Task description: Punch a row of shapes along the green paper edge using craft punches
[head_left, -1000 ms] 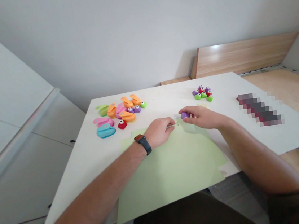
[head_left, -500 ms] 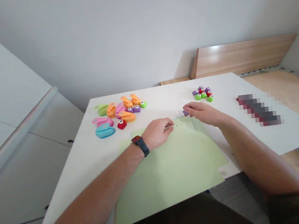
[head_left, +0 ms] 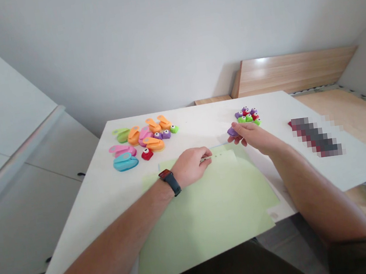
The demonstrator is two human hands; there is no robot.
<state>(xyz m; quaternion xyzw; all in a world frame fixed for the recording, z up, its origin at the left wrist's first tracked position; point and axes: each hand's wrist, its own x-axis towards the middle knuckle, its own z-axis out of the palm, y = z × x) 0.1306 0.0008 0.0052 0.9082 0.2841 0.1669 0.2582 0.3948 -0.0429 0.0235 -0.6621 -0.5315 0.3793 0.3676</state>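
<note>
My left hand (head_left: 193, 164), a dark watch on its wrist, pinches the top edge of a pale green sheet of paper (head_left: 205, 210). A short row of small punched holes shows in that edge, just right of my fingertips. More green paper lies under the sheet on the white table. In my right hand (head_left: 249, 135) is a small purple craft punch (head_left: 232, 131), gripped between thumb and fingers above the table, apart from the paper. Beyond it sits a cluster of small purple, red and green punches (head_left: 247, 115).
Larger lever punches in orange, pink, green and blue (head_left: 125, 162) stand at the table's left, with a small red punch (head_left: 147, 153) beside them. A blurred-out dark red item (head_left: 316, 137) lies at the right. A wooden headboard (head_left: 295, 70) rises behind.
My right hand has moved slightly right and up, away from the paper's edge, turning so that more of the purple punch shows. My left hand still holds the sheet.
</note>
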